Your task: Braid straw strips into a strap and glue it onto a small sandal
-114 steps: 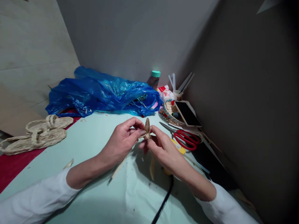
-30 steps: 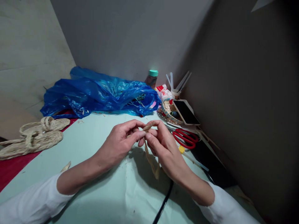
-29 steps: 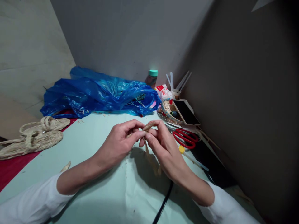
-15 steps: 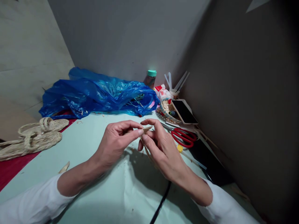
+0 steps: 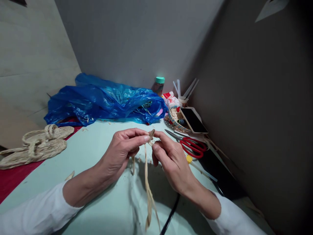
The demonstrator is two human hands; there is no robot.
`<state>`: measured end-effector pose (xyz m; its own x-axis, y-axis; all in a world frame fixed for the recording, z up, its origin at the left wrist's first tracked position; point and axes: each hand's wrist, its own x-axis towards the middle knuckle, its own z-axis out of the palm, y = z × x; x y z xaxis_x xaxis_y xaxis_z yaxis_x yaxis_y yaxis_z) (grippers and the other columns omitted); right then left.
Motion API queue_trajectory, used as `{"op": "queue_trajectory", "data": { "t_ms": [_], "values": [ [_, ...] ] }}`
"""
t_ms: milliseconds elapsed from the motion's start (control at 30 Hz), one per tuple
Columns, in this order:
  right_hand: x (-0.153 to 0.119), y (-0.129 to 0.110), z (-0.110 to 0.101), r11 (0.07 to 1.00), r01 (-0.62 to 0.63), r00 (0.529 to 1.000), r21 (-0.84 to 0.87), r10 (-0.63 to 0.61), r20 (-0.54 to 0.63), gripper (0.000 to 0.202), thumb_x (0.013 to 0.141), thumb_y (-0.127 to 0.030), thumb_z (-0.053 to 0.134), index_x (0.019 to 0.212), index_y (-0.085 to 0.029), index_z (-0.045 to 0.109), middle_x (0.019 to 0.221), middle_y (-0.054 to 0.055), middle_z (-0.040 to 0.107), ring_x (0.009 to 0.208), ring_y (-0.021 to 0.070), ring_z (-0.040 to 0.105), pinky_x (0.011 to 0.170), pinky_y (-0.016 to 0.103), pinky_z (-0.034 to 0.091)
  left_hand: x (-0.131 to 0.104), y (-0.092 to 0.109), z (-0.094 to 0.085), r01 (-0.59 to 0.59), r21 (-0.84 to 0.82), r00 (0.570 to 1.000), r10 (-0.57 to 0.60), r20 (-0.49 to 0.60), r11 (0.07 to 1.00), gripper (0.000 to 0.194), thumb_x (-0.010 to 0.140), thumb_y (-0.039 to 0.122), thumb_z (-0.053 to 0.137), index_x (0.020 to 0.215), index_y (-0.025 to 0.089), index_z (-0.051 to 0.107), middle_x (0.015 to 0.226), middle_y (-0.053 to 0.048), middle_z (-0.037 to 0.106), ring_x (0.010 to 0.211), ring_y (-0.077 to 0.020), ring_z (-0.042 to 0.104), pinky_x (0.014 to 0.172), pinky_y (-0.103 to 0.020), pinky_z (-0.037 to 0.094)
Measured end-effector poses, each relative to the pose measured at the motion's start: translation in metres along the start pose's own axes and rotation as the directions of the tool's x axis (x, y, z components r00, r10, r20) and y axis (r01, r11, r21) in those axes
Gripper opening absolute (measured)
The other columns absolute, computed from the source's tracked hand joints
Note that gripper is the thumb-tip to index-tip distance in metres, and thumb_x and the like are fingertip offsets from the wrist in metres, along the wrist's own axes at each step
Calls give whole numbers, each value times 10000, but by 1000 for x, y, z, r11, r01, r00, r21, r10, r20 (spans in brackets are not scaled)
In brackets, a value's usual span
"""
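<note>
My left hand (image 5: pixel 122 148) pinches a small tan piece of dried fibre (image 5: pixel 152 133) between thumb and forefinger, above the middle of the pale green table (image 5: pixel 107 209). Close on its right, my right hand (image 5: pixel 171 158) has its fingers curled, the forefinger reaching to the piece; whether it grips any of it is hard to tell. From between the hands a long pale strip (image 5: pixel 147 186) hangs down toward the near edge of the view. A shorter end of fibre (image 5: pixel 133 164) hangs below my left fingers.
A blue plastic bag (image 5: pixel 105 101) lies at the back. Woven sandals (image 5: pixel 44 147) rest at the left. On the right are red-handled scissors (image 5: pixel 193 147), a phone (image 5: pixel 194 120), a small basket (image 5: pixel 174 117), a glue stick (image 5: pixel 202 171) and a black cable (image 5: pixel 170 213).
The long strip now hangs straight down between the hands instead of lying along my right hand. The tan piece is tilted more upright, and my right fingers have shifted slightly right.
</note>
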<state>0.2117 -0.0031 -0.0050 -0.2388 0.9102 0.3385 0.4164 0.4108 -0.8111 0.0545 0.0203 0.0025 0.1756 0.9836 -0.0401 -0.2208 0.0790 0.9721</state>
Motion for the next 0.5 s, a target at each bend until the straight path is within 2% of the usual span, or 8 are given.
{"op": "queue_trajectory", "data": {
  "t_ms": [133, 267, 400, 500],
  "values": [
    [2, 1, 1, 987, -55, 997, 153, 46, 64, 232, 961, -208, 405, 1149, -222, 539, 659, -49, 600, 587, 118, 521, 636, 269, 390, 0, -1, -1, -8, -8, 999, 8, 32, 1000, 127, 734, 265, 757, 798, 160, 726, 707, 1, 627, 533, -64, 438, 517, -212, 342],
    [5, 1, 3, 875, -150, 985, 459, 95, 142, 115, 929, -298, 529, 1003, -212, 509, 791, -19, 571, 703, 120, 553, 662, 258, 443, -1, -4, 0, -56, 4, 998, 56, 26, 998, 103, 754, 262, 746, 801, 171, 732, 733, -15, 669, 649, -127, 574, 618, -255, 437],
    [8, -2, 3, 807, -208, 977, 553, 148, 151, 270, 823, -324, 679, 965, -215, 477, 739, -38, 558, 554, 79, 422, 478, 207, 313, -1, -5, 2, -89, 36, 996, 89, 1, 995, 83, 733, 247, 754, 782, 181, 745, 715, -9, 688, 623, -121, 561, 578, -246, 400],
    [9, -6, 0, 784, -255, 965, 566, 172, 197, 308, 805, -257, 682, 1016, -226, 460, 692, -65, 564, 514, 68, 415, 453, 200, 248, -2, -3, 3, -65, 44, 998, 64, 21, 997, 81, 727, 241, 757, 775, 178, 746, 675, 1, 673, 565, -94, 510, 531, -231, 345]
  ]
}}
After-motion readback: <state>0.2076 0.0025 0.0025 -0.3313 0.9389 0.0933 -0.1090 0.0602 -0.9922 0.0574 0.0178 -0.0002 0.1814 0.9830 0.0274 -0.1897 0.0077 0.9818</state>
